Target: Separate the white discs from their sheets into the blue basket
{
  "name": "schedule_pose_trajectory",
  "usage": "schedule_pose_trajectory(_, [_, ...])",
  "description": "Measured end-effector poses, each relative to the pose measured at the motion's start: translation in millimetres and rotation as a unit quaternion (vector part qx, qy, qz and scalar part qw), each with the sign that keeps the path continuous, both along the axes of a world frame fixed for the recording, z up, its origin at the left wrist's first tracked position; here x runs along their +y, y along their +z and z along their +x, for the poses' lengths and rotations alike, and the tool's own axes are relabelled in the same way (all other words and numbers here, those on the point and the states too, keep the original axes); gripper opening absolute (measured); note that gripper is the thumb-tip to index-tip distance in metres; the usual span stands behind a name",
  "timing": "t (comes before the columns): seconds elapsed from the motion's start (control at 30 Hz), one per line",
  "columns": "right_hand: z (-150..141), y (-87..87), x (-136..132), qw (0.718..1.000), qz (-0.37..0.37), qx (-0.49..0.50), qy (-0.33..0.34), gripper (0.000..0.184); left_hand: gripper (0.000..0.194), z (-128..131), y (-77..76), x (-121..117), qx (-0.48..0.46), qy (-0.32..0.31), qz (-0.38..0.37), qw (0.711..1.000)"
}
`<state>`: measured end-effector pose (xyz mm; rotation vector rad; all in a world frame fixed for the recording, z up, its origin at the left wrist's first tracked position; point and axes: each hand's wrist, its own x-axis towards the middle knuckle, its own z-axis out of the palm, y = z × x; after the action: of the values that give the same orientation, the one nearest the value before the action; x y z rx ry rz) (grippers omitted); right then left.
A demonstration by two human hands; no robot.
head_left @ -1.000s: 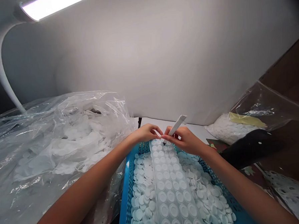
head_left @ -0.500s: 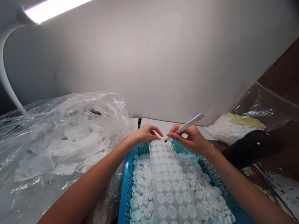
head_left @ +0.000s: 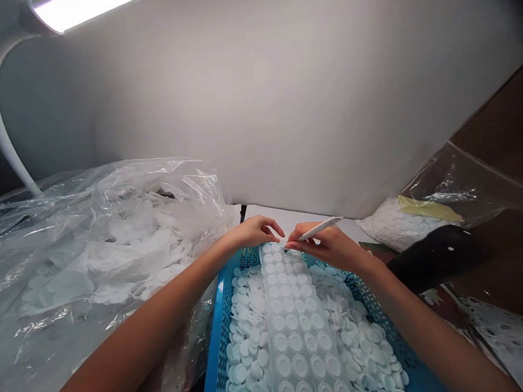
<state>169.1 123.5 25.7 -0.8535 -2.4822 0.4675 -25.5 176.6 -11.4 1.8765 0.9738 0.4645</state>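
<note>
A long translucent plastic strip [head_left: 288, 306] with rows of round white discs lies lengthwise across a blue basket [head_left: 216, 339]. Around it, loose white discs [head_left: 246, 337] fill the basket on both sides. At the strip's far left corner is my left hand [head_left: 260, 230], its fingers curled and closed at the edge; the fingertips are partly hidden. My right hand [head_left: 319, 241] pinches a slim white pen-like tool [head_left: 322, 227] with a dark tip. That tip is down at the far rows of the strip, close to my left fingertips.
Clear plastic bags [head_left: 128, 244] of white pieces pile up at the left. A lamp [head_left: 89, 9] shines from the upper left. To the right are a black object [head_left: 435, 257], another bag of white pieces [head_left: 390, 224] with a yellow strip, and a white perforated sheet [head_left: 505, 335].
The pen-like tool tilted from steep to flatter. Its tip lifted rightward, then came back left to the strip beside my left fingers. My left hand has stayed nearly in place.
</note>
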Motion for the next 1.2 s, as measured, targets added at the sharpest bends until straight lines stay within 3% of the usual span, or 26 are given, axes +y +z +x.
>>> schedule_pose_trajectory(0.13, [-1.6,-4.2,1.5,0.999,-0.009,-0.03,0.007,0.027,0.026,-0.4,0.2,0.2,-0.001,0.002,0.006,1.0])
schedule_pose_trajectory(0.3, [3.8,-7.6,3.5,0.989,-0.02,0.132,-0.07,0.032,0.026,0.5,-0.2,0.6,0.005,0.006,0.004,1.0])
schedule_pose_trajectory(0.4, [8.1,-8.0,4.9,0.983,-0.013,0.16,-0.092,0.033,0.026,1.0,-1.0,1.6,0.007,0.006,-0.002,1.0])
schedule_pose_trajectory(0.83, [9.8,-7.7,4.4,0.994,-0.037,0.086,-0.049,0.027,0.025,0.4,2.1,-0.7,0.006,0.006,0.008,1.0])
schedule_pose_trajectory(1.03, [8.2,-3.6,3.3,0.998,-0.061,-0.017,-0.016,0.028,0.023,0.5,-0.2,1.1,0.005,0.003,0.01,1.0])
schedule_pose_trajectory(1.2, [7.5,-7.3,1.1,0.995,-0.067,0.067,-0.04,0.029,0.024,0.1,0.1,0.6,0.001,0.005,0.008,1.0])
